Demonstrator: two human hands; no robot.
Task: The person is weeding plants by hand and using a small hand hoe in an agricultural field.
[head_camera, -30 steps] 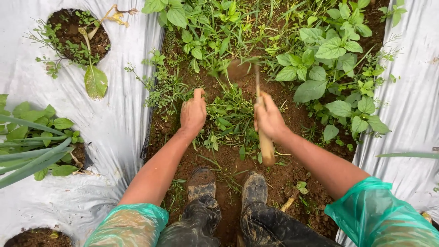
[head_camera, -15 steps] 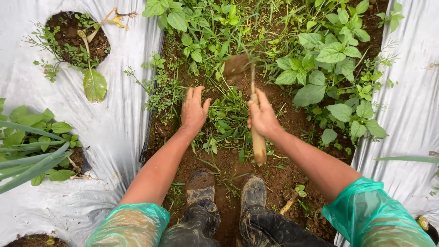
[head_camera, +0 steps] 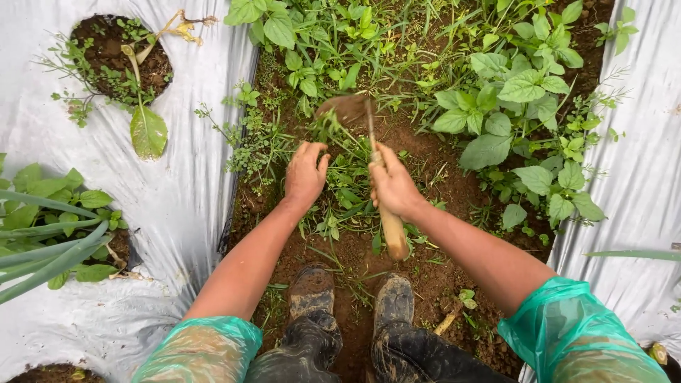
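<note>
We were in the middle of weeding the strip of bare soil [head_camera: 425, 284] between the two sheets of pale plastic mulch [head_camera: 177, 213]. Our right hand [head_camera: 392, 186] was clenched around the wooden handle of a small hand hoe [head_camera: 389, 223], the fingers wrapped tight about the upper part of the grip, with the butt end sticking out below the palm, toward our muddy boots [head_camera: 312, 298]. The thin shank ran up from the fingers to the blade [head_camera: 344, 108], which sat among the grass just beyond the fingertips, caked with earth, so we could not tell how deep it had bitten.

Our left hand [head_camera: 305, 174] was released, holding nothing, its fingers [head_camera: 313, 151] spread and pressed down onto the clump of grassy weeds [head_camera: 347, 177] that lay between the two hands, just beside the hoe's shank. Whether any stems were pinched under the palm we could not tell.

We judged this as the loosening stroke. The next move would call for drawing the blade back through the roots toward the right fingers while the left fingers closed on the clump. It would call for care on the right, where the broad-leaved plants [head_camera: 518, 92] stood near.
</note>
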